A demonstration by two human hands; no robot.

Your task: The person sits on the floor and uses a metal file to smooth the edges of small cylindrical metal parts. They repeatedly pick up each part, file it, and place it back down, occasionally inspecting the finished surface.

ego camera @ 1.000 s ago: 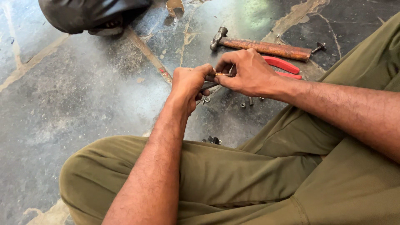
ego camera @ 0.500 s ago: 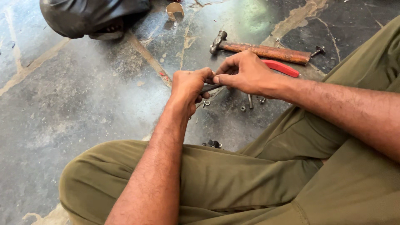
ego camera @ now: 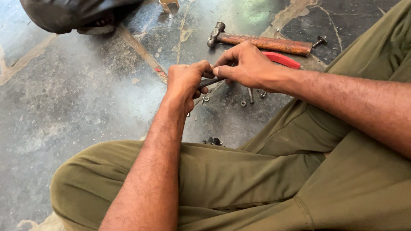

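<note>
My left hand (ego camera: 186, 81) is curled into a fist around one end of a thin dark metal rod (ego camera: 210, 81). My right hand (ego camera: 248, 66) pinches the rod's other end with its fingertips, so both hands meet above the stone floor. Just under them lie small loose bolts and nuts (ego camera: 250, 96). Part of the rod is hidden inside my fingers.
A rusty hammer (ego camera: 261, 42) lies on the floor beyond my hands, with a red-handled tool (ego camera: 282, 60) beside it. A dark helmet-like object (ego camera: 72, 15) sits at the top left. My olive-trousered legs (ego camera: 239, 179) fill the lower frame. A small dark part (ego camera: 212, 140) rests by my knee.
Both hands stay joined on the rod and have shifted only slightly, with the right fingers adjusting their pinch. The view has drifted a little.
</note>
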